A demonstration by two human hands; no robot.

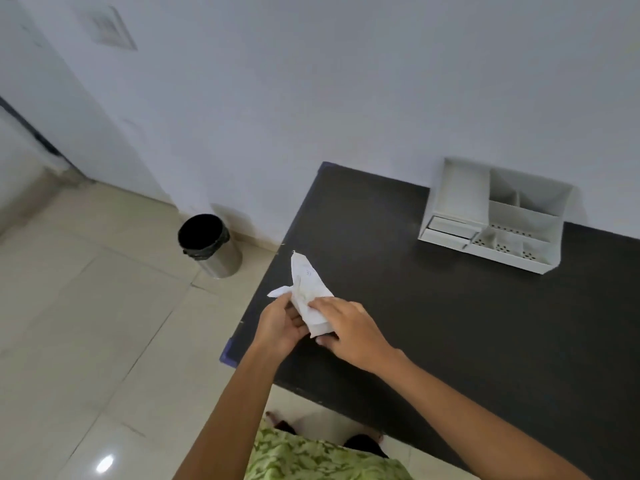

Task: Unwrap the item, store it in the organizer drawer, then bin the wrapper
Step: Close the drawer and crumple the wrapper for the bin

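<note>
A white paper-wrapped item point(307, 292) is held above the left edge of the black table point(433, 323). My left hand point(278, 327) grips its lower left side, with a loose flap of paper sticking out by the fingers. My right hand point(346, 329) holds the lower right end, fingers over the wrapper. What is inside the paper is hidden. The white desk organizer point(491, 216) stands at the table's back against the wall, its small drawer point(450, 228) at the lower left slightly pulled out. A steel bin point(207, 245) with a black liner stands on the floor left of the table.
Pale tiled floor point(104, 323) lies to the left and below the table. A white wall point(346, 98) runs behind the table and bin. The organizer has several open compartments on top.
</note>
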